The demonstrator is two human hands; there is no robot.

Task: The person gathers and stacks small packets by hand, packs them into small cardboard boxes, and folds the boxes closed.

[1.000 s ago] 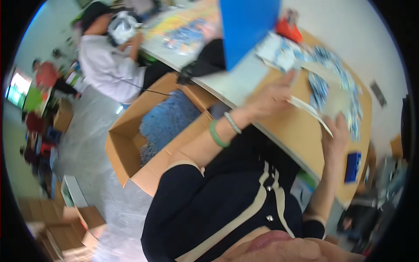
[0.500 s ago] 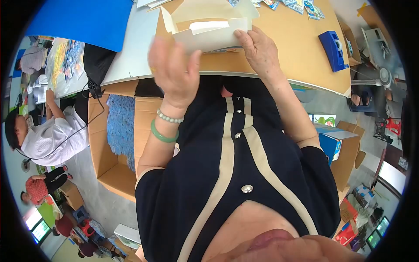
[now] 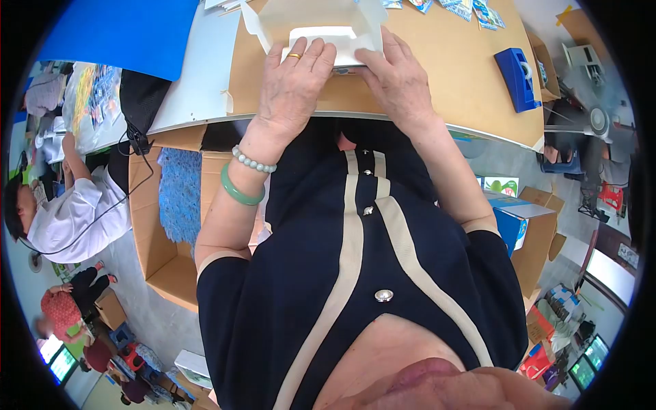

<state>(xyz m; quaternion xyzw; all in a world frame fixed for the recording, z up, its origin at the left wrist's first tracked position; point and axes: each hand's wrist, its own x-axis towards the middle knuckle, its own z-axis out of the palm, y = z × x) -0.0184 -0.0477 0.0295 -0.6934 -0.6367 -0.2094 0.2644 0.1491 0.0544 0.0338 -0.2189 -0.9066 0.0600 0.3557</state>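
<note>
An open white cardboard box [image 3: 307, 15] with raised flaps stands at the table's near edge. My left hand [image 3: 294, 89] lies over the left part of its near wall, fingers together and bent over the edge. The left thumb is hidden. A gold ring, a bead bracelet and a green bangle are on this hand and wrist. My right hand [image 3: 400, 82] grips the box's near right corner, thumb on the near edge and fingers along the right side. A white flap [image 3: 324, 32] stands up inside, between the hands. The contents of the box cannot be made out.
A blue tape dispenser [image 3: 517, 78] stands on the right of the table. Small printed packets [image 3: 471, 10] lie at the back. A blue board [image 3: 116, 34] covers the left. Below are a carton with blue material [image 3: 179, 195] and a co-worker in white [image 3: 85, 215].
My left hand has come down from the air onto the box's near wall. The box has shifted slightly left, and its near side sits lower. My right hand keeps its corner.
</note>
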